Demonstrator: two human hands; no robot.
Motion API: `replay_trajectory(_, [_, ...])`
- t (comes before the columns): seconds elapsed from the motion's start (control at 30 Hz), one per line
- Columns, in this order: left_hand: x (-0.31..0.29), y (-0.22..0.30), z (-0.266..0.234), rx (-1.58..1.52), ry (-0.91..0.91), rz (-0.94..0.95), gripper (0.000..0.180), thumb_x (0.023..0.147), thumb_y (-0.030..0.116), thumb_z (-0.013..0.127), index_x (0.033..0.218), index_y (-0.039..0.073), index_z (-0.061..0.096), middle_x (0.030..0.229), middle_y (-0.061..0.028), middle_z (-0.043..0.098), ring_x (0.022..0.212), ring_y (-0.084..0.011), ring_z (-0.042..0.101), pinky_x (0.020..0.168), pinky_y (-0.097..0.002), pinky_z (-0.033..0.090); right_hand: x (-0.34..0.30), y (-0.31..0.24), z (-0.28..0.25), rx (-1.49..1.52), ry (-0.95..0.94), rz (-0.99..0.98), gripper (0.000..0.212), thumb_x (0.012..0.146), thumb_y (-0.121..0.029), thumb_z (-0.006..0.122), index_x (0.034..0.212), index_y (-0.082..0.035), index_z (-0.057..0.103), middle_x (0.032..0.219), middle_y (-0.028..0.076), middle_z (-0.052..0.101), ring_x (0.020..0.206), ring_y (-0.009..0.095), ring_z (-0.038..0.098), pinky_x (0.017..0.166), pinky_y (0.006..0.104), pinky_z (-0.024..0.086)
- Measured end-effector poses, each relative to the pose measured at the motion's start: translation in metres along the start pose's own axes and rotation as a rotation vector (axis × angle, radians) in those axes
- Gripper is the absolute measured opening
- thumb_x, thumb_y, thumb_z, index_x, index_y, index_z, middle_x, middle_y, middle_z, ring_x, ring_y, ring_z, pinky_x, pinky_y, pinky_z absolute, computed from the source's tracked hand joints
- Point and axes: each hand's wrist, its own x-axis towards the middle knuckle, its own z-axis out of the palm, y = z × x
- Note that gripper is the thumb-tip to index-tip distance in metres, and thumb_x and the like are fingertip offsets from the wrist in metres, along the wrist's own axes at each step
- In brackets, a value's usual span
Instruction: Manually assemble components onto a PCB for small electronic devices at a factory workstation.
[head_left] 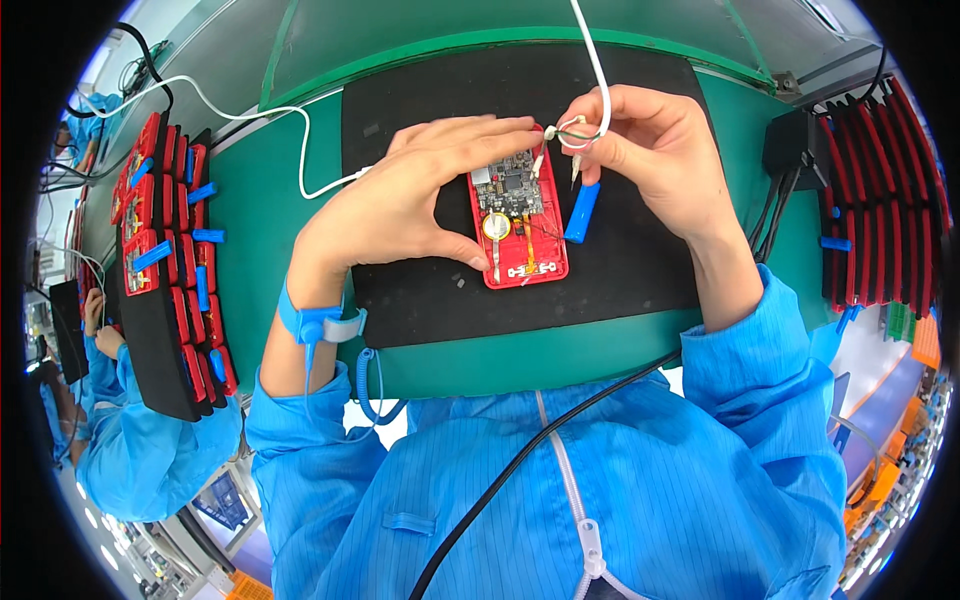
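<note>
Centre of frame: a red open case (pixel 520 225) with a bare circuit board (pixel 510 185) and a round coin cell (pixel 497 226) lies flat on a black mat (pixel 620 280) on the green bench (pixel 260 260).

The left hand (pixel 400 205) arches over the case's left edge; its fingers (pixel 490 127) touch the top of the case and the thumb presses the lower left corner, so the case is pinched lengthwise.

The right hand (pixel 655 150), upper right of centre, has its fingers closed on thin wires (pixel 575 128) and a white cable (pixel 596 60) just above the case's top right corner. A blue cylinder (pixel 581 212) lies on the mat, just beside the case's right edge.

A blue wrist strap (pixel 315 322) sits on the left wrist.

Left of frame: a black tray (pixel 160 370) holds rows of similar red cases. Right edge: a second rack of red cases (pixel 880 200).
</note>
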Motion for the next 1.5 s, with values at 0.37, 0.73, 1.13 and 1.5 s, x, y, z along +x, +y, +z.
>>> replay_trajectory(0.37, [0.008, 0.011, 0.004, 0.347, 0.123, 0.0, 0.101, 0.039, 0.031, 0.091, 0.132, 0.013, 0.053, 0.129, -0.0105, 0.044, 0.114, -0.0319, 0.046, 0.092, -0.0475, 0.039, -0.001, -0.005, -0.003, 0.044, 0.006, 0.024, 0.016, 0.086, -0.005, 0.066, 0.099, 0.003, 0.068, 0.085, 0.007, 0.069, 0.066, 0.008, 0.06, 0.062, 0.0217, 0.05])
replay_trajectory(0.73, [0.002, 0.055, 0.045, 0.59, 0.416, -0.412, 0.062, 0.053, 0.04, 0.089, 0.087, -0.005, 0.063, 0.114, -0.0154, 0.054, 0.107, -0.0302, 0.049, 0.088, -0.0428, 0.037, -0.004, 0.007, 0.01, 0.004, -0.004, -0.036, 0.013, 0.085, 0.001, 0.064, 0.097, 0.005, 0.067, 0.09, 0.011, 0.07, 0.08, 0.012, 0.066, 0.073, 0.0249, 0.055])
replay_trajectory(1.13, [-0.003, 0.043, 0.013, -0.481, 0.425, -0.455, 0.018, 0.076, -0.005, 0.073, 0.094, -0.004, 0.069, 0.084, -0.0055, 0.065, 0.078, -0.0119, 0.062, 0.069, -0.0223, 0.05, -0.003, 0.01, 0.031, -0.038, 0.028, -0.02, 0.012, 0.083, 0.0, 0.067, 0.095, 0.003, 0.069, 0.085, 0.009, 0.07, 0.08, 0.011, 0.067, 0.069, 0.0233, 0.055])
replay_trajectory(1.5, [-0.013, 0.041, 0.021, -0.749, 0.432, -0.608, 0.019, 0.078, -0.009, 0.069, 0.096, -0.006, 0.066, 0.089, -0.0079, 0.068, 0.084, -0.015, 0.068, 0.075, -0.0235, 0.055, -0.005, 0.016, 0.032, -0.186, -0.009, -0.015, 0.011, 0.083, -0.002, 0.069, 0.094, 0.002, 0.069, 0.08, 0.008, 0.07, 0.075, 0.012, 0.067, 0.068, 0.0236, 0.055])
